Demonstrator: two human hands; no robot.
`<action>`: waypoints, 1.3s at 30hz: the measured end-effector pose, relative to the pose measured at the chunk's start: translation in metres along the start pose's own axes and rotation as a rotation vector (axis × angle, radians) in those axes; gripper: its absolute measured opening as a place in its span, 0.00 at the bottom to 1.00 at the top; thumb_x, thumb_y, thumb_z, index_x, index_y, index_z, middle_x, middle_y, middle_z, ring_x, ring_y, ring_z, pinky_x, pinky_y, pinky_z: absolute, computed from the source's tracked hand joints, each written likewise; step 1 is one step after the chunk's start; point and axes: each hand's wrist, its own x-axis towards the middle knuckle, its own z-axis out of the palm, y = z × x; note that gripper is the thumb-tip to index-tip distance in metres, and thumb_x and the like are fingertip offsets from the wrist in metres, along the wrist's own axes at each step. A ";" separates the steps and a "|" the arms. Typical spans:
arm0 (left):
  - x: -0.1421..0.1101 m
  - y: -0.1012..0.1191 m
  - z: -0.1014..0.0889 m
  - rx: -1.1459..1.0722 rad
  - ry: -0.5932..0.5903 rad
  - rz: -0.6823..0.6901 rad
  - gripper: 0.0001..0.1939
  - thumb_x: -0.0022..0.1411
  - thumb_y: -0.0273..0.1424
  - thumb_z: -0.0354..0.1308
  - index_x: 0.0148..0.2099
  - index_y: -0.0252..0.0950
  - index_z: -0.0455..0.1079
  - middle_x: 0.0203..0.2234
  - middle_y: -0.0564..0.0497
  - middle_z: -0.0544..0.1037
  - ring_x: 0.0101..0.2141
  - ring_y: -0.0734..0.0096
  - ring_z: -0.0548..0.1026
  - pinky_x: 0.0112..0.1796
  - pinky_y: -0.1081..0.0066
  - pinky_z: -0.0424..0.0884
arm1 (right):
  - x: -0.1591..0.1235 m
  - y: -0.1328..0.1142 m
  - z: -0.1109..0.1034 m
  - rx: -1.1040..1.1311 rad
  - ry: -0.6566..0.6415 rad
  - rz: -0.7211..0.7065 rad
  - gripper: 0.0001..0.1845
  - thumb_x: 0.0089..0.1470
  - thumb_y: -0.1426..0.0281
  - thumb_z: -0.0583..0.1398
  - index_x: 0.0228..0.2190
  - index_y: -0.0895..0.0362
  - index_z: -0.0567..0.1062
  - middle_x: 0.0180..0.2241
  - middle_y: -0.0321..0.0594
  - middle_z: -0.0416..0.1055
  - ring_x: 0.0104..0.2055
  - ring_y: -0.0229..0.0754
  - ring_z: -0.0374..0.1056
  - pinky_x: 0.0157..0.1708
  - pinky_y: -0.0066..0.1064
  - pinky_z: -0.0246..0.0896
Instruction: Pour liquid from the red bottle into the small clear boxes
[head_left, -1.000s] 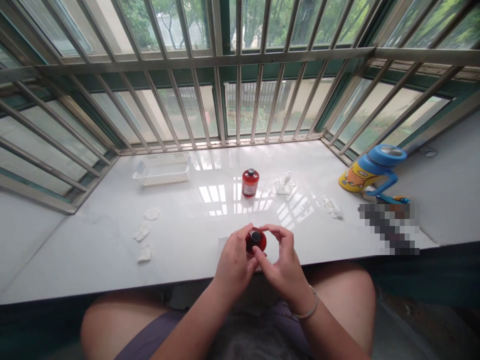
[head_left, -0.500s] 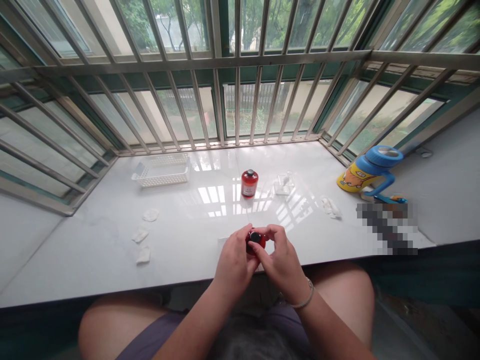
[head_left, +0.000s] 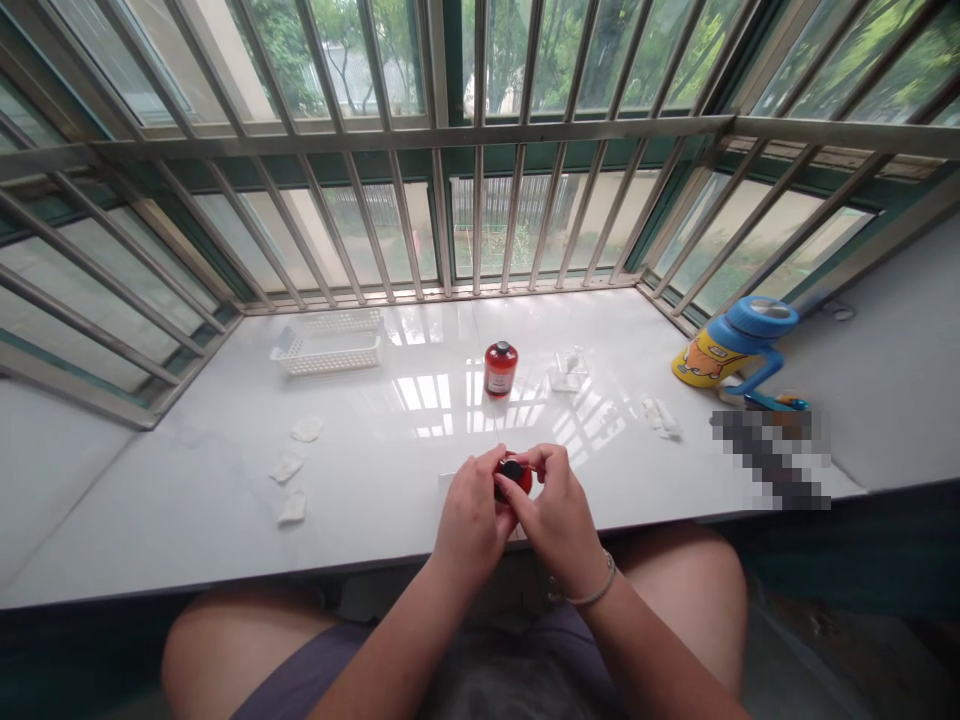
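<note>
Right grip [head_left: 556,515] has narrowed to pinch the black cap [head_left: 512,468]; left grip [head_left: 469,515] encircles the red bottle [head_left: 525,486] near the worktop [head_left: 375,480] front edge; slack left-side hold could let the bottle rotate with the cap or slip.

Black cap [head_left: 512,469] on near red bottle [head_left: 524,486]; blue-and-yellow flask [head_left: 712,352]; white basket [head_left: 337,360].

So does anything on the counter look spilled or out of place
No spill or damage stands out. The oddest spot is the pixelated patch at right, in front of the blue-and-yellow bottle: it obscures whatever lies there. Three white pieces also lie loose at left, outside the basket.
</note>
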 end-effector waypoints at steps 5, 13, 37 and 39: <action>-0.001 -0.001 0.003 0.050 -0.010 0.027 0.35 0.68 0.23 0.62 0.72 0.41 0.57 0.60 0.41 0.78 0.56 0.53 0.80 0.66 0.41 0.71 | 0.000 0.001 0.002 0.004 -0.004 -0.001 0.14 0.63 0.63 0.67 0.42 0.50 0.66 0.39 0.37 0.71 0.41 0.47 0.73 0.44 0.41 0.72; -0.023 -0.016 -0.022 0.172 0.034 0.046 0.53 0.65 0.41 0.73 0.79 0.39 0.44 0.74 0.29 0.60 0.74 0.39 0.59 0.69 0.35 0.64 | 0.036 0.027 0.008 -0.056 0.082 -0.126 0.13 0.65 0.63 0.66 0.45 0.50 0.67 0.44 0.41 0.74 0.45 0.49 0.74 0.48 0.44 0.73; -0.037 -0.056 -0.008 0.037 -0.135 -0.053 0.40 0.70 0.34 0.66 0.75 0.42 0.50 0.64 0.36 0.70 0.64 0.45 0.71 0.64 0.41 0.71 | 0.098 0.199 -0.110 -0.819 0.314 0.414 0.28 0.64 0.60 0.58 0.60 0.62 0.69 0.60 0.68 0.66 0.62 0.71 0.62 0.54 0.61 0.63; -0.035 -0.052 -0.003 0.017 -0.143 -0.036 0.39 0.69 0.34 0.66 0.75 0.41 0.51 0.63 0.36 0.70 0.63 0.45 0.72 0.64 0.41 0.71 | 0.097 0.210 -0.119 -0.808 0.310 0.463 0.26 0.62 0.61 0.59 0.57 0.63 0.72 0.56 0.69 0.68 0.58 0.71 0.65 0.52 0.60 0.64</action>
